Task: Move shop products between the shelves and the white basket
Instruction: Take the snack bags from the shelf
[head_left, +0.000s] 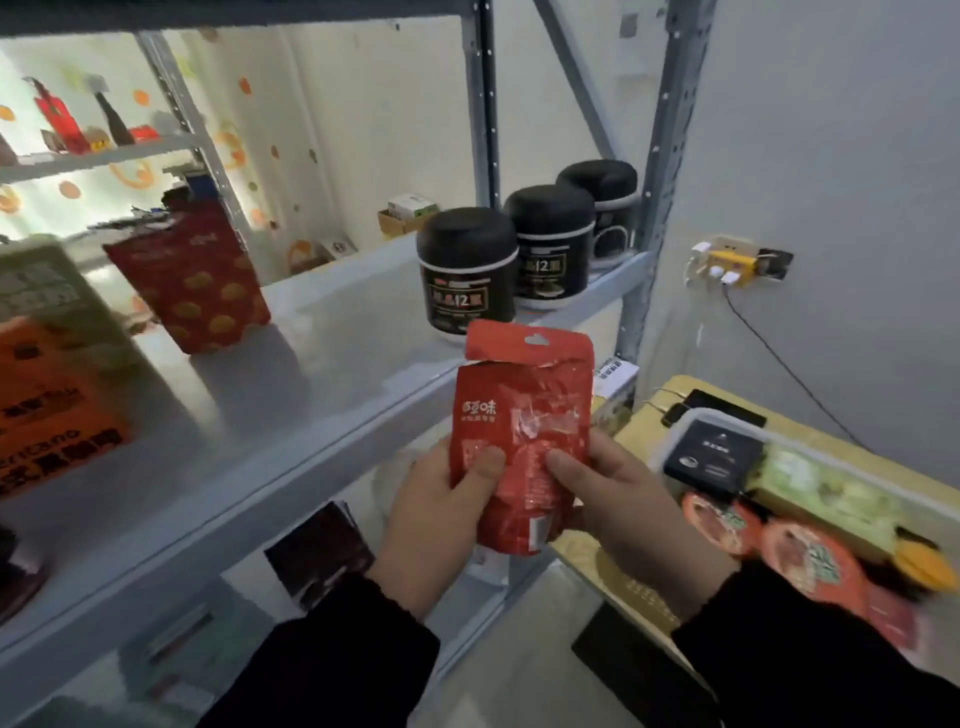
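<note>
**Status: transfer in progress, one item in hand.**

The reference point is the grey shelf (322, 374). The red pouch (524, 431) is held upright in the air just in front of the shelf's front edge, toward its right end. It touches neither the shelf nor the white basket (727, 418).

The left hand (441, 519) and the right hand (623, 509) each grip the lower half of the pouch. The fingers (485, 465) are clamped on it, with a thumb on the printed face at either side and the remaining fingers behind the pack.

**On the shelf:**
- Three black jars (467, 270) stand in a row at the right end.
- A red patterned box (192, 280) stands left of centre.
- An orange box (52, 405) stands at the far left.
- The middle of the shelf is bare.

**Right of the shelf and lower:** the basket contains a black box (711, 457), a green pack (821, 493) and round red-lidded tubs (810, 561).

**Assessment:** the task is judged to be partly complete. The pouch sits level with the shelf edge, which suggests it is going to the shelf (the direction of travel cannot be confirmed from a single view). If so, what remains is to place the pouch on the bare area beside the jars and then move the several products in the basket.
</note>
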